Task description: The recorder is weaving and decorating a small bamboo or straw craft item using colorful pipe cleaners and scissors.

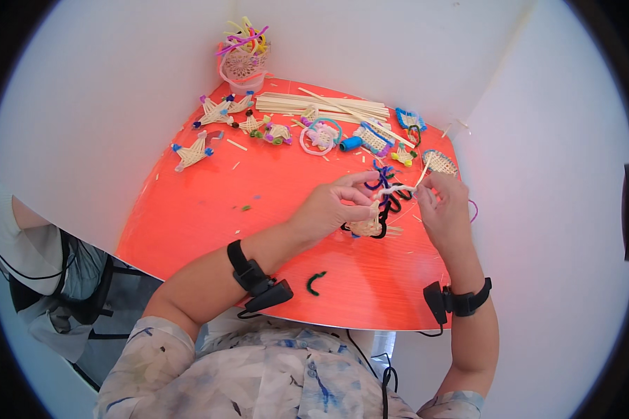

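Note:
A white pipe cleaner (397, 188) stretches between my hands above the right part of the red table. My left hand (339, 204) pinches its left end with thumb and fingers. At its other end, the fingertips of my right hand (442, 202) are closed, and a thin pale strip (424, 170) rises beside them. Just under my left fingers lies a small woven straw piece (364, 226), partly covered, with a black pipe cleaner (384, 222) along its edge. Blue and dark curled pipe cleaners (383, 173) are bunched behind the white one.
Woven stars (192, 151) with coloured tips lie far left. A bundle of flat wooden strips (314, 105) is at the back, near a basket of pipe cleaners (243, 63). A blue spool (351, 144) sits mid-back. A short green pipe cleaner (316, 283) is near the front edge.

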The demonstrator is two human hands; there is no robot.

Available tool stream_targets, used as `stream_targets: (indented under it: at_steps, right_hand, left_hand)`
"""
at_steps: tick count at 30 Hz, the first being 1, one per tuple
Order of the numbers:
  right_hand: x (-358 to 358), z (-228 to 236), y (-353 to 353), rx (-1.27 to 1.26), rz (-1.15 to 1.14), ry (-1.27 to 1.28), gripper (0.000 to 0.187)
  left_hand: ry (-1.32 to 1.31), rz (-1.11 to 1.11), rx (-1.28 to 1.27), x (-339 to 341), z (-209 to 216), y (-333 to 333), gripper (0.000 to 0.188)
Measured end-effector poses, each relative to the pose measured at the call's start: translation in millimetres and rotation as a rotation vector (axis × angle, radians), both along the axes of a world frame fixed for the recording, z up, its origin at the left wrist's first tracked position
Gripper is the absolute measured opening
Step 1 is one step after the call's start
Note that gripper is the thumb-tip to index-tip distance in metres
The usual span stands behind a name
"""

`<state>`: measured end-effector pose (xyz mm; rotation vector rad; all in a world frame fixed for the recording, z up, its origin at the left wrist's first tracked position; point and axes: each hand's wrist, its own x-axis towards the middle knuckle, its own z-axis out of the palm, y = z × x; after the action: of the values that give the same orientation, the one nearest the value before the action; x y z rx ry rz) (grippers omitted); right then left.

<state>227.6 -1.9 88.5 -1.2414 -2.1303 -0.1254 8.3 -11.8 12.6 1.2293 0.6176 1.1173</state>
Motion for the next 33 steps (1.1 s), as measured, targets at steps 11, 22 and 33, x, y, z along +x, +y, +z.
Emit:
stream_targets:
  at_steps: [11, 22, 33]
  right_hand:
    - [-22.5, 6.4, -28.8, -0.410, 0.120, 0.217, 0.009]
    - [-25.6, 9.1, -40.6, -0.237, 0.235, -0.275, 0.010]
    - [-44.6, 22.5, -28.3, -0.079, 0.476, -0.368, 0.008]
  left_hand:
    - [0.093, -0.039, -0.213, -4.8, 7.8, -2.8, 0.019]
    - [0.217, 0.042, -0.175, 0.2, 3.6, -3.2, 0.019]
    - [0.397, -0.078, 0.029, -1.6, 20.7, -14.3, 0.012]
